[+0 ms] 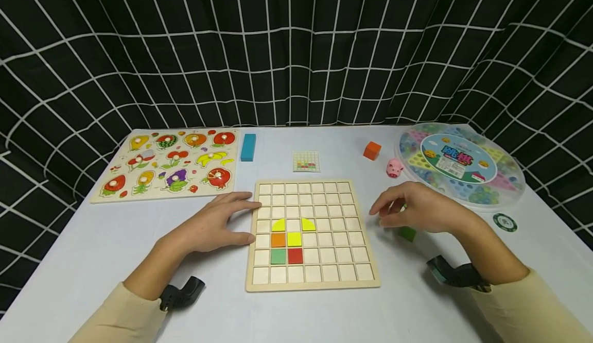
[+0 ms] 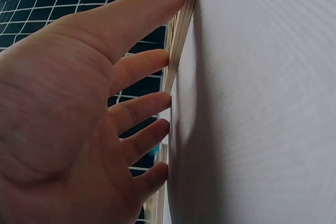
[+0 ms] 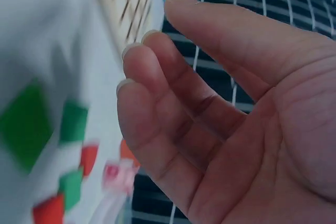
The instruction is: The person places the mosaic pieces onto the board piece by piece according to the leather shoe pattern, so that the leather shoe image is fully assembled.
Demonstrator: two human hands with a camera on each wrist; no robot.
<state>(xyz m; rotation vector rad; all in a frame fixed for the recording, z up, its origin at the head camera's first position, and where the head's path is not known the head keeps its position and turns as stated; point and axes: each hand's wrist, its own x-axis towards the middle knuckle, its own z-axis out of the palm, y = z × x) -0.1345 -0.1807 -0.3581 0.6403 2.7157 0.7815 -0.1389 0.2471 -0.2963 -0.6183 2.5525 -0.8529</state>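
Note:
A wooden grid board [image 1: 333, 255] lies flat on the white table. It bears two yellow rounded tiles [image 1: 308, 225], an orange tile [image 1: 278, 240], a yellow square tile [image 1: 294, 239], a green tile [image 1: 278, 256] and a red tile [image 1: 295, 256]. My left hand [image 1: 215, 224] touches the board's left edge with spread fingers and thumb, the thumb nearest the front. Right of the board, my right hand [image 1: 414, 209] hovers with loosely bent fingers; no piece shows between them in the right wrist view. Green pieces [image 3: 26, 124] and red pieces [image 3: 49, 211] lie beneath it, blurred, mostly hidden in the head view.
A fruit peg puzzle [image 1: 162, 165] lies back left beside a blue block [image 1: 248, 147]. Behind the board lies a small pattern card [image 1: 306, 161]. Back right are an orange cube [image 1: 372, 150], a pink pig figure [image 1: 394, 168], a round bead case [image 1: 502, 178] and a green chip [image 1: 505, 222].

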